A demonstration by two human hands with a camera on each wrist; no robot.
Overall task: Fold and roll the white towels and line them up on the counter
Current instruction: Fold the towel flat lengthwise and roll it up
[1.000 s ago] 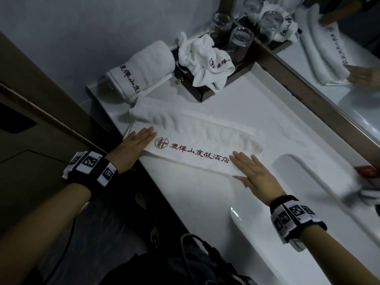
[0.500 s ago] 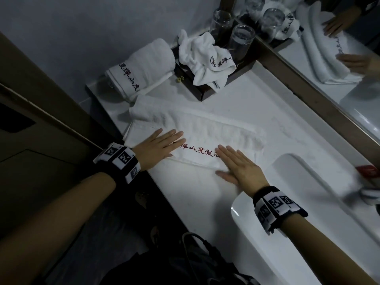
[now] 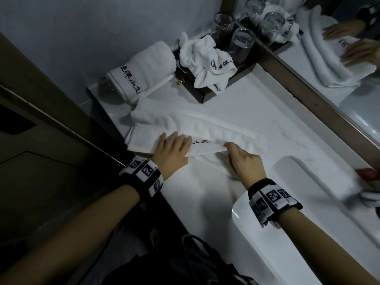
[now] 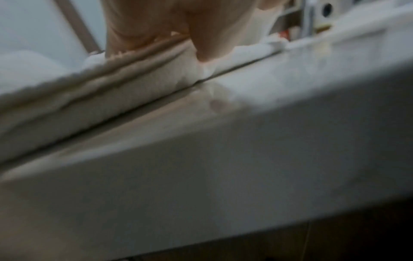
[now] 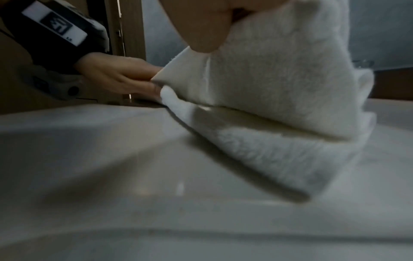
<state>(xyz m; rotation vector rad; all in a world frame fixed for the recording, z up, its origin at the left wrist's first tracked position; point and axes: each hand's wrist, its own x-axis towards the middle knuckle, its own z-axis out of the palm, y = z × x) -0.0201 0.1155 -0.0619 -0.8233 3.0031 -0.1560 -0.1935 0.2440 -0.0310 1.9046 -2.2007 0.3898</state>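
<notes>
A long folded white towel (image 3: 205, 126) with red lettering lies on the white counter (image 3: 205, 194). My left hand (image 3: 174, 146) lies flat on its near left part, fingers straight, pressing it down (image 4: 156, 26). My right hand (image 3: 236, 155) pinches the towel's right end, which is raised off the counter and turned back toward the left hand. In the right wrist view the lifted flap (image 5: 279, 79) hangs under my thumb (image 5: 201, 31) above the lower layer. A rolled towel (image 3: 144, 68) lies at the counter's far left. A crumpled towel (image 3: 205, 58) lies on the dark tray (image 3: 207, 95).
Two glasses (image 3: 240, 42) stand on the tray against the mirror (image 3: 339, 68). The sink basin (image 3: 287, 233) opens at the near right, with a red packet (image 3: 368, 173) at its far edge. A dark bag (image 3: 185, 264) sits on the floor below the counter's front edge.
Both hands have slid inward along the towel. The right hand, flat before, now grips the towel's right end and has lifted it over toward the left.
</notes>
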